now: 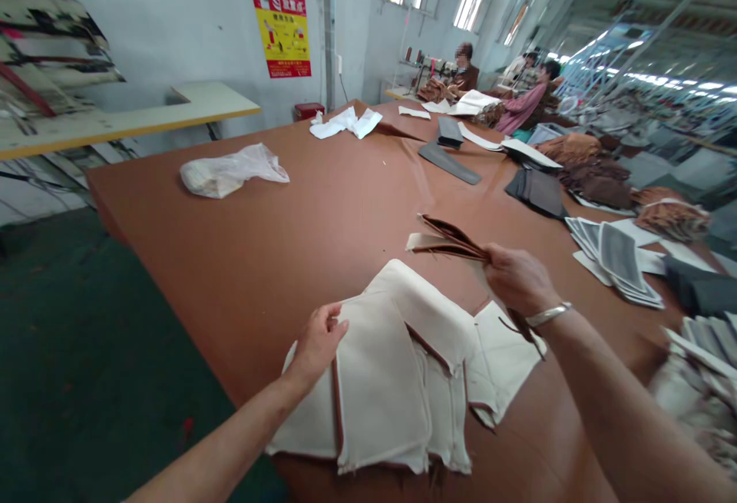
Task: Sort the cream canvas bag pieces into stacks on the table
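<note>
My right hand, with a silver bangle at its wrist, is closed around a small bundle of brown-and-cream fabric pieces. Their far ends fan apart to the left, and a loose narrow end hangs below the hand. Under and in front of my hands lie several cream sewn panels with brown edges, overlapping one another. My left hand is at the left edge of these panels, its fingers loosely bent and thumb apart, with nothing visible in it. Whether its underside touches the panels I cannot tell.
A brown-covered table carries a clear plastic bag, white scraps, dark grey pieces and stacked grey panels. Brown fabric bundles lie at the right. A sewing table stands left; people sit at the back.
</note>
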